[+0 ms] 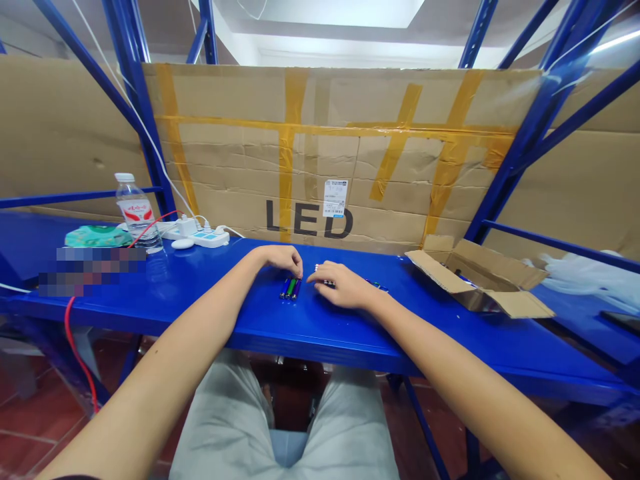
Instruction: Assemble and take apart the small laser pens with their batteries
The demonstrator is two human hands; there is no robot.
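Note:
My left hand [283, 259] is bent over a short row of small, shiny cylinders that look like batteries [290, 288], in blue, green and purple, lying side by side on the blue table [200, 293]. Its fingers are curled together and pointing down at the row's far right end; what lies between the fingertips is hidden. Just right of the row, my right hand [336, 283] hovers low with its fingers apart and loosely bent. Small white-and-red pieces show partly behind its fingers, too covered to name. More small cylinders [377, 285] lie beyond the right wrist.
An opened cardboard box [470, 283] stands at the right with small things inside. At the left are a water bottle [137, 213], a power strip [210, 238] with cables, and a green packet [97, 236]. A large cardboard sheet [240, 173] closes off the back.

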